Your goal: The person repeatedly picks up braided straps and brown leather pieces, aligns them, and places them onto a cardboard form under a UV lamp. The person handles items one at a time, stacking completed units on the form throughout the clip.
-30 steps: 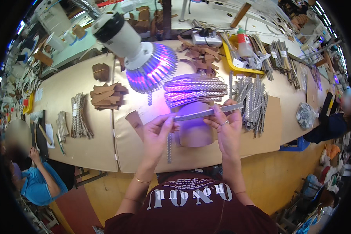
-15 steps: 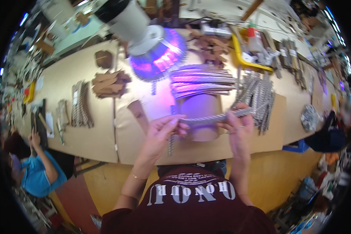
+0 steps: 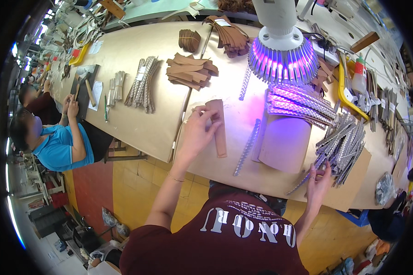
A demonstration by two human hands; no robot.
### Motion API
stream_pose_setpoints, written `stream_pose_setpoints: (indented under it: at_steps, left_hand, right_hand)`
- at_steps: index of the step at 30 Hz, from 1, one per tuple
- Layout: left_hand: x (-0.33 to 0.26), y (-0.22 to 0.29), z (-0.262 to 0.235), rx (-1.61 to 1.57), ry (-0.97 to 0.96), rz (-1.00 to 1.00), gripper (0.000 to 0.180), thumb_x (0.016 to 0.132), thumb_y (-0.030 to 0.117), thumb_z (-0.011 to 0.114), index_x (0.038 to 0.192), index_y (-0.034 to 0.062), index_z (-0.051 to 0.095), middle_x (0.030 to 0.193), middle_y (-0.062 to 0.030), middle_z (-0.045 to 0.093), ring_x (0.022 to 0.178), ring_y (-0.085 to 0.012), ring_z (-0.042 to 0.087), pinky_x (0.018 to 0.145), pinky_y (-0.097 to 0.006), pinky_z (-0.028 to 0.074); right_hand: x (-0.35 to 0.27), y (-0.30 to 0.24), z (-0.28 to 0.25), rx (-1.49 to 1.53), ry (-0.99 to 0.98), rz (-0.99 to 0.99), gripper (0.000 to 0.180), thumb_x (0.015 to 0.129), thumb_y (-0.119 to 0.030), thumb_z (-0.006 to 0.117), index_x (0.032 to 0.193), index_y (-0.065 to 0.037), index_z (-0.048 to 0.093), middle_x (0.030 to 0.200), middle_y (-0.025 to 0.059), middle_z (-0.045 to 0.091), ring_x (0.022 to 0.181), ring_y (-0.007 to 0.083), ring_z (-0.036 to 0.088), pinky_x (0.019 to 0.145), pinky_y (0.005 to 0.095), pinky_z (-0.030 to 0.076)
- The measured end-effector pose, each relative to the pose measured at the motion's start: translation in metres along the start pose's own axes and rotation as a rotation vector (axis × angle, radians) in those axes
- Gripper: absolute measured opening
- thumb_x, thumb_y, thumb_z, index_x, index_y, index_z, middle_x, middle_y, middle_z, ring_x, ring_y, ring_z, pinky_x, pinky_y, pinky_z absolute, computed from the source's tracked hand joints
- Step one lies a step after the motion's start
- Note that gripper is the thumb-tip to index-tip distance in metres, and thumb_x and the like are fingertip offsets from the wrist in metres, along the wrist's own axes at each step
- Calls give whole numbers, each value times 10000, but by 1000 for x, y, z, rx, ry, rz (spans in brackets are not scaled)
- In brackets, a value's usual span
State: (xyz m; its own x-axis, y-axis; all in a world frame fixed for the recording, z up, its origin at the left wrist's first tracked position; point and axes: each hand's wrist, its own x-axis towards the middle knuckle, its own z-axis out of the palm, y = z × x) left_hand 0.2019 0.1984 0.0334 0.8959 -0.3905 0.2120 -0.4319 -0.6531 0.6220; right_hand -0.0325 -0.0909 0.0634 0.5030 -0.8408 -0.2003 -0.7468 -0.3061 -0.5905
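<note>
The table's [image 3: 137, 133] near edge slants down from the left, passes in front of the person, and its seam [image 3: 184, 103] runs back from that edge just left of the left hand [image 3: 199, 130]. Table covering shows between the brown leather strip [image 3: 220, 135] and the loose braided strip [image 3: 248, 147]. Beyond that the room narrows: the curved tan form [image 3: 284, 144] stands near the front edge, the bundle of braided strips [image 3: 300, 105] lies behind it, and the lamp [image 3: 282, 59] hangs above.

The left forearm reaches forward; that hand is half open, its thumb and index finger parted beside the leather strip's upper part. Contact cannot be told. The right hand [image 3: 319, 183] is low at the near edge of the silvery braided pile [image 3: 342, 149], fingers upward, thumb and fingertips apart. A slender braided strip [image 3: 297, 186] slants from beside its thumb toward the table's edge; whether it is pinched cannot be told.
</note>
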Motion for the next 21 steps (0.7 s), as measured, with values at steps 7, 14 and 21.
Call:
stream_pose_setpoints:
  at_steps: [7, 14, 21]
  left_hand:
    - [-11, -14, 8, -457, 16, -261, 163, 936, 111, 638, 1008, -28, 685, 968, -79, 677, 791, -128, 631, 730, -273, 524]
    - [-8, -30, -6, -824, -9, -404, 277, 1025, 174, 492, 1097, -40, 652, 971, -76, 689, 806, -121, 638, 754, -265, 520]
    - [-17, -31, -20, -609, -15, -346, 312, 1052, 230, 445, 987, -7, 637, 922, -58, 670, 732, -75, 549, 662, -223, 458]
  right_hand:
    - [-31, -69, -22, 187, 319, -393, 333, 917, -124, 674, 1221, -12, 599, 810, 41, 566, 704, 97, 494, 646, 248, 441]
    - [-57, -172, 106, 127, -463, -1107, 440, 832, -189, 726, 1226, -64, 574, 998, 137, 621, 952, 328, 613, 797, 425, 502]
    - [-48, -182, 159, 7, -576, -861, 611, 830, -297, 728, 1337, -61, 482, 1124, 156, 622, 1035, 330, 584, 857, 423, 468]
